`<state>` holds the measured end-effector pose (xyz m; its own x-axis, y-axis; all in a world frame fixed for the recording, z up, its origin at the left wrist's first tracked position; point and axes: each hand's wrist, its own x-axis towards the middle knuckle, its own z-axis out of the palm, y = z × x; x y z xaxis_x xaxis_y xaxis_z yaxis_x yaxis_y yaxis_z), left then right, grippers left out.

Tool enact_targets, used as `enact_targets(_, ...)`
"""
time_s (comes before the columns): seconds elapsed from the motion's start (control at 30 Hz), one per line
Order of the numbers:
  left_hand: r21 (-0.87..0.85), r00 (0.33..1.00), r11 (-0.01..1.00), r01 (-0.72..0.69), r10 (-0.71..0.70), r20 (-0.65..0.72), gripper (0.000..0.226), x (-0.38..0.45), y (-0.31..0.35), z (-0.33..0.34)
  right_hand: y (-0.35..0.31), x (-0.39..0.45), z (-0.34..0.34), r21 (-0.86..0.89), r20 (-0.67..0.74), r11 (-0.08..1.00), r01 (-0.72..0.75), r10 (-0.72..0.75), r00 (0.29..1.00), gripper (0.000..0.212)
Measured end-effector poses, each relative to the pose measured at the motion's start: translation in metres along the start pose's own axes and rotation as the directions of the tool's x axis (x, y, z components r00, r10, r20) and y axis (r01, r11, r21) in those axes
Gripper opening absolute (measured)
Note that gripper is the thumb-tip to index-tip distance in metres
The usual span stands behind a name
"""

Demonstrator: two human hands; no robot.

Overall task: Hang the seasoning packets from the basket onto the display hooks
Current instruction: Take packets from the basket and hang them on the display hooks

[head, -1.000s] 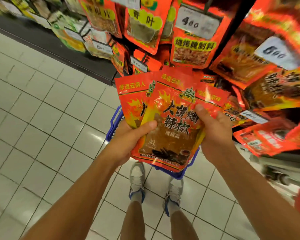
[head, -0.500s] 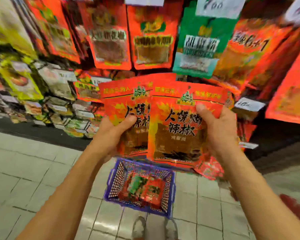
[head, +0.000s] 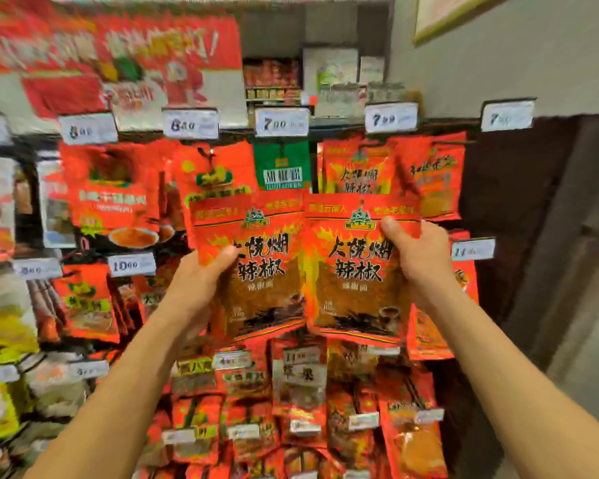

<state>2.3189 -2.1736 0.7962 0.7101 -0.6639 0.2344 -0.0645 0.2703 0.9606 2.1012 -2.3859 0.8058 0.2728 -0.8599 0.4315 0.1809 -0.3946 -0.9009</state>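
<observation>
I hold two red chili seasoning packets side by side in front of the display. My left hand (head: 201, 281) grips the left packet (head: 256, 271) at its left edge, thumb on the front. My right hand (head: 417, 261) grips the right packet (head: 353, 271) at its upper right edge, thumb on the front. Just above the right packet, matching red packets (head: 358, 167) hang on a hook under a 7.00 price tag (head: 390, 117). The basket is out of view.
The rack is crowded with hanging packets: a green packet (head: 282, 165) above the left packet, orange-red ones (head: 111, 191) to the left, more rows (head: 301, 392) below. A dark panel (head: 519, 209) and grey wall (head: 498, 57) bound the rack on the right.
My view rose from the floor and blue basket to the upper hooks. Both hands lifted the packets and spread them apart, from overlapping to side by side.
</observation>
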Motion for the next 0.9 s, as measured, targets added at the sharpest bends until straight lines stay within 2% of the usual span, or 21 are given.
enact_targets(0.13,-0.015,1.000,1.000,-0.018,0.018,0.019,0.028,0.017,0.012,0.020,-0.003,0.035,-0.021,0.014,-0.005,0.999,-0.045,0.046,0.999,0.038)
enact_targets(0.27,-0.011,0.999,1.000,-0.021,0.021,0.026,0.007,0.026,0.018,0.045,-0.012,0.074,-0.037,0.049,-0.027,0.997,-0.054,0.055,0.998,0.044)
enact_targets(0.33,0.009,1.000,1.000,0.017,-0.017,0.023,0.016,0.030,0.017,0.060,-0.017,0.091,-0.037,0.064,-0.010,0.996,-0.058,0.059,0.998,0.050)
enact_targets(0.43,-0.034,0.999,0.999,0.008,-0.007,0.038,0.014,0.033,0.017,0.087,-0.022,0.109,-0.029,0.031,-0.022,0.999,-0.015,0.016,1.000,0.025)
enact_targets(0.57,-0.002,0.998,0.999,-0.044,0.044,0.040,0.023,0.037,0.014,0.112,-0.022,0.126,-0.020,-0.041,-0.073,0.998,0.051,-0.054,0.996,0.033)
enact_targets(0.77,0.018,0.993,0.993,-0.120,0.119,0.024,0.007,0.050,0.006,0.138,-0.028,0.145,-0.013,-0.130,-0.122,0.986,0.107,-0.123,0.985,0.029)
enact_targets(0.9,0.035,0.992,0.991,-0.129,0.129,0.009,0.008,0.058,0.006,0.150,-0.028,0.151,-0.007,-0.184,-0.135,0.980,0.075,-0.101,0.986,0.040)
